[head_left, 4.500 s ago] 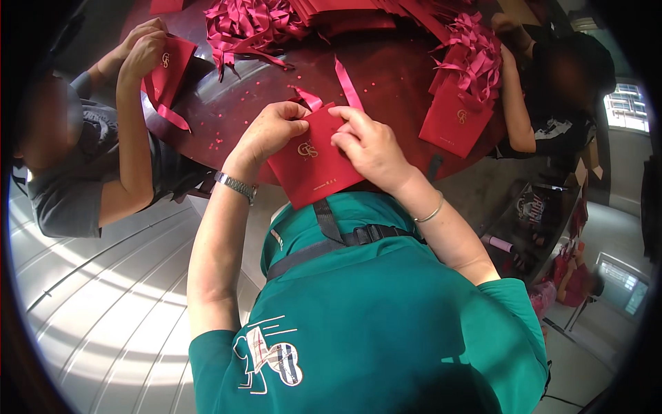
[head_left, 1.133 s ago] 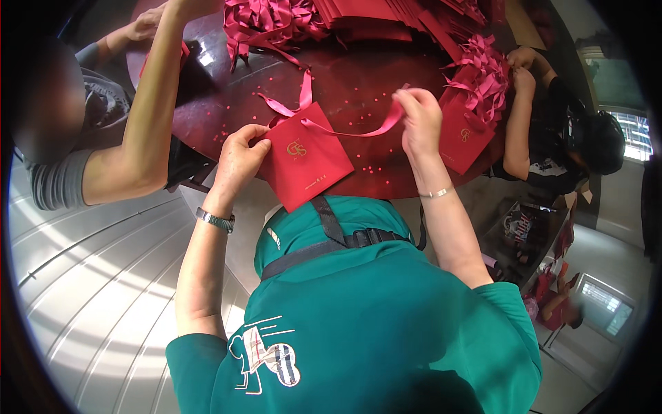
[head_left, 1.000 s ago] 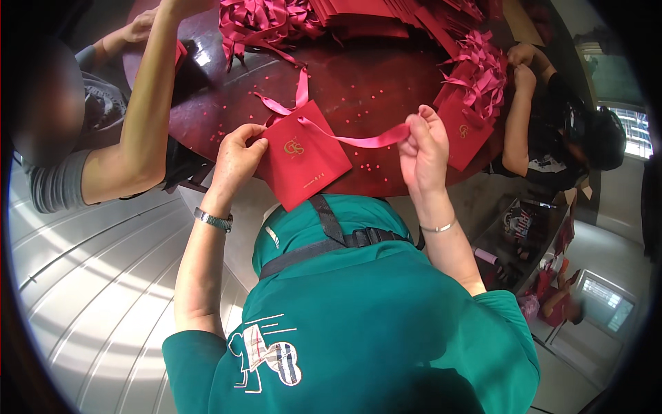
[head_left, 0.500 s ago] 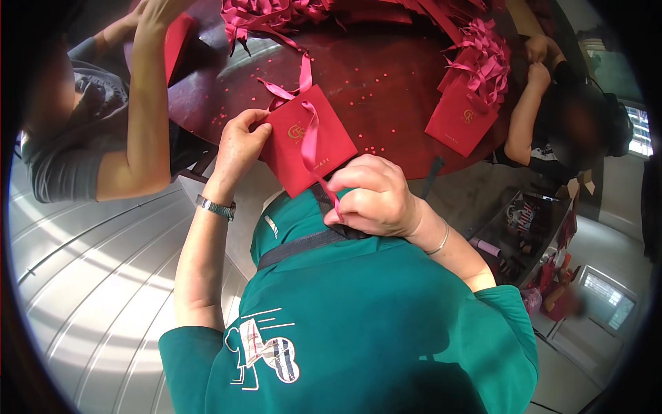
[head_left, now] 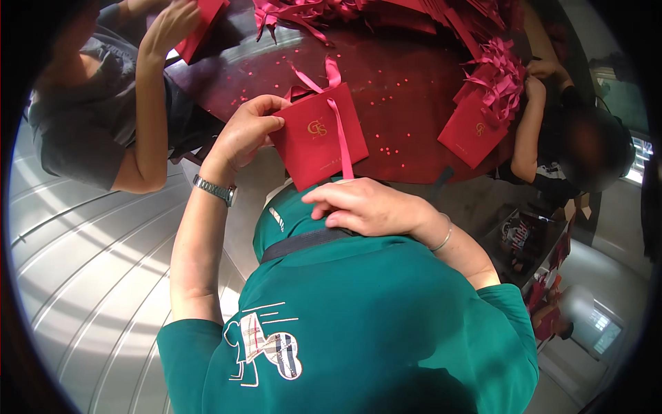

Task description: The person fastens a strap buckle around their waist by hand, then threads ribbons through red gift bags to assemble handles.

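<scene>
My left hand [head_left: 252, 131] pinches the top left corner of a small red paper gift bag [head_left: 321, 134], thumb in front. The bag tilts over the table's near edge, and its front carries a gold emblem. Pink ribbon loops rise from its top. One pink ribbon [head_left: 343, 141] runs straight down across the front and vanishes behind my right hand [head_left: 376, 205]. That hand sits low at my waist, back turned up and fingers bent, seemingly closed on the ribbon's end. Its fingertips are partly hidden.
Small red dots lie scattered on the dark red table [head_left: 269, 76]. At the right stands a stack of red gift bags [head_left: 476, 131] with bunched pink ribbons. More ribboned bags [head_left: 310, 10] fill the far side. One co-worker [head_left: 89, 117] sits left, holding a red bag; another [head_left: 534, 124] is at right.
The ribbon on the bag's front has gone from loose and curling to straight. My right hand has turned back-up and its fingers shifted left; the bag stays in my left hand.
</scene>
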A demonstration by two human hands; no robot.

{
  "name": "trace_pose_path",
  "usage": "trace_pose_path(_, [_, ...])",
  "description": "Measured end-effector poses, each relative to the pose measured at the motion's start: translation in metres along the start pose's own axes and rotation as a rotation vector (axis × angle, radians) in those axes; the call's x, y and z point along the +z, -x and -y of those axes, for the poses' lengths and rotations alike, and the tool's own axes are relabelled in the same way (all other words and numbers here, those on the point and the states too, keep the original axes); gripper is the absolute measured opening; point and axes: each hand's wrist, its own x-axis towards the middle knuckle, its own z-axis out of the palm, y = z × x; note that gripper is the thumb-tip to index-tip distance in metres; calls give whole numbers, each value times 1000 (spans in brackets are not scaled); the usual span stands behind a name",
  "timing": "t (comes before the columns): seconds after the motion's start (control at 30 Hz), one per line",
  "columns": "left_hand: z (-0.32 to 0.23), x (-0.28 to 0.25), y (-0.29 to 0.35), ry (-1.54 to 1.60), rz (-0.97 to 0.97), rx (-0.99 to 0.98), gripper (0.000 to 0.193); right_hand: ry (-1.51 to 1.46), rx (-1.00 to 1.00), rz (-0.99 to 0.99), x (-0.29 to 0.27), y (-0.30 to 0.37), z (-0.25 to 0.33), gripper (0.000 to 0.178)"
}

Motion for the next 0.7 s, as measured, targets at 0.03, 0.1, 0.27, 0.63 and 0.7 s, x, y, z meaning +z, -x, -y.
trace_pose_path(0.03, [0,-3,1,5,-9,0,29,-127,99,46,-4,2,1,27])
trace_pose_path(0.1, [1,-11,0,-43,51,4,27,-312,295,96,-14,-2,9,18])
trace_pose_path(0.27, [-9,-14,6,-211,69,11,22,-371,234,-32,-7,-7,-4,7])
trace_pose_path(0.63, [-5,-17,-1,-22,34,-45,16,-31,428,-383,-6,-72,-40,38])
trace_pose_path(0.7, [-1,-21,-5,9,57,-32,20,-174,438,-423,-2,-75,-48,41])
